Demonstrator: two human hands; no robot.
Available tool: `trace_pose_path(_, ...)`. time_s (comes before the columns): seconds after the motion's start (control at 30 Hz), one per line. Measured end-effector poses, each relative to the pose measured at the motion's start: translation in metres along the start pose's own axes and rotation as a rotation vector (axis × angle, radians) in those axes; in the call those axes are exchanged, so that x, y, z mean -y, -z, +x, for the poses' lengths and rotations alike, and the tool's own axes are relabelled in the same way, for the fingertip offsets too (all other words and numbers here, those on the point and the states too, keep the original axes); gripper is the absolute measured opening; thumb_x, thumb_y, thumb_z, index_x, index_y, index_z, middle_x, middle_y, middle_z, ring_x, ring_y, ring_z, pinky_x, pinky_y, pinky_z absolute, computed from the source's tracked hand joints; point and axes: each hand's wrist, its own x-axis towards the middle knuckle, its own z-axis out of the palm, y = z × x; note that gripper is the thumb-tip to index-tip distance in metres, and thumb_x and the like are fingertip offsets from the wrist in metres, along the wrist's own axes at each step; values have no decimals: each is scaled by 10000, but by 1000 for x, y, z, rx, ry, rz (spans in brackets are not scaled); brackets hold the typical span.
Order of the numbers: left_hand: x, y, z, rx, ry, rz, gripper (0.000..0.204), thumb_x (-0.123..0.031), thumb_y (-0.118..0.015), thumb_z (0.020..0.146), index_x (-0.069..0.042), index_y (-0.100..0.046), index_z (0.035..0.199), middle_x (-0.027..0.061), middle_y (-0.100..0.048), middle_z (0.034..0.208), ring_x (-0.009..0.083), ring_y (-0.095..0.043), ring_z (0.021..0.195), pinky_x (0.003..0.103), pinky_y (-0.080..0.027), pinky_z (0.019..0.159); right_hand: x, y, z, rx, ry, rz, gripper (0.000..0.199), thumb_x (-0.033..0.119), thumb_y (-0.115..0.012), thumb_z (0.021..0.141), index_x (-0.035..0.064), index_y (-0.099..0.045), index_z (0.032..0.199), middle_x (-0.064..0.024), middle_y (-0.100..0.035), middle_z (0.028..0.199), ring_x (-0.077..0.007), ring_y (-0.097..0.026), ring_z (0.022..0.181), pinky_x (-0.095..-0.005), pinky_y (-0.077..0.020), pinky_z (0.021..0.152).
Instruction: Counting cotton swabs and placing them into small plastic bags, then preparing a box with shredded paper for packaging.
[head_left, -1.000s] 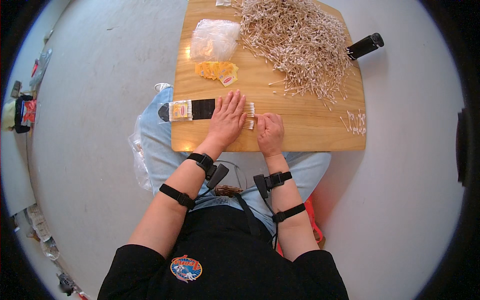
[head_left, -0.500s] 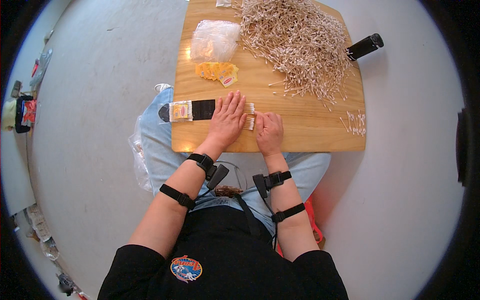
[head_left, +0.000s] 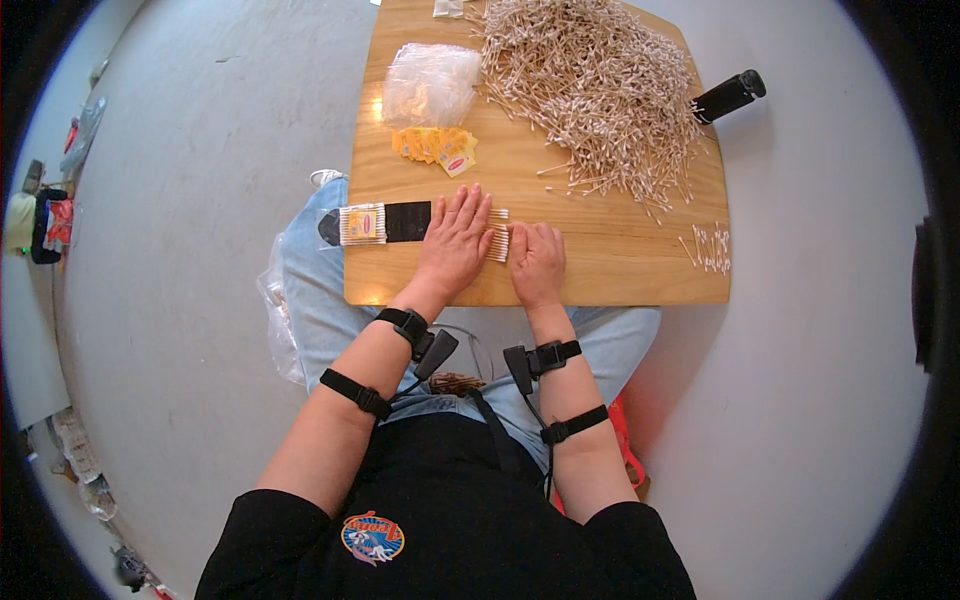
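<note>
Cotton swabs (head_left: 498, 241) lie in a small neat row on the wooden tabletop (head_left: 620, 270), caught between two hands near the front edge. On one side the left hand (head_left: 455, 240) rests palm down with its fingers spread flat, its fingertips reaching past the row. On the other side the right hand (head_left: 537, 262) lies with fingers loosely curled, its thumb side touching the end of the row. Neither hand lifts anything; both press down on the wood and against the swabs.

Just left of the left hand lies a flat black packet (head_left: 385, 222) with a strip of swabs showing at its end, and it overhangs the tabletop's left edge. Farther back sits a stack of small yellow cards (head_left: 435, 148), and behind it a crumpled clear plastic bag (head_left: 432, 82). A big loose heap of swabs (head_left: 590, 85) covers the far right part of the tabletop, with stray ones trailing toward the hands. A few swabs (head_left: 710, 246) lie apart near the right edge. At the far right corner a black cylinder (head_left: 728, 95) juts out beyond the wood.
</note>
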Motion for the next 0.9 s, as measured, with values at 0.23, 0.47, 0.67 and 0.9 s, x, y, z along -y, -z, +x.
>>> trace_pose_path(0.23, 1, 1, -1, -12, -8, -24, 540, -329, -446, 998, -52, -406, 1460, 146, -353, 1543, 293, -298, 1444, 484, -188, 1183, 0, -2, 3, 0, -26, 8, 228, 243, -525, 976, 98, -692, 919, -102, -581, 834, -318, -542, 847, -435, -457, 772)
trace_pose_path(0.47, 3, -2, -2, 13, 12, 8, 561, -375, -421, 1005, -81, -384, 1481, 117, -328, 1563, 265, -266, 1463, 467, -166, 1197, -5, -7, 19, 42, -51, 44, 139, 232, -634, 892, 104, -685, 912, -107, -623, 831, -326, -589, 826, -446, -483, 741)
trace_pose_path(0.67, -2, 0, 0, 7, 5, 11, 545, -348, -428, 1008, -68, -387, 1474, 140, -315, 1565, 273, -273, 1460, 477, -188, 1188, -17, -7, 52, 211, -32, 95, 90, 189, -676, 830, 121, -676, 889, -97, -655, 820, -308, -632, 813, -443, -504, 711)
trace_pose_path(0.9, 2, 1, -2, 25, 15, 13, 549, -349, -400, 1017, -66, -365, 1486, 134, -298, 1575, 265, -254, 1470, 476, -174, 1194, -28, -11, 53, 145, -201, -52, 261, 202, -639, 865, 57, -627, 1082, -158, -655, 1064, -340, -602, 1033, -448, -479, 872)
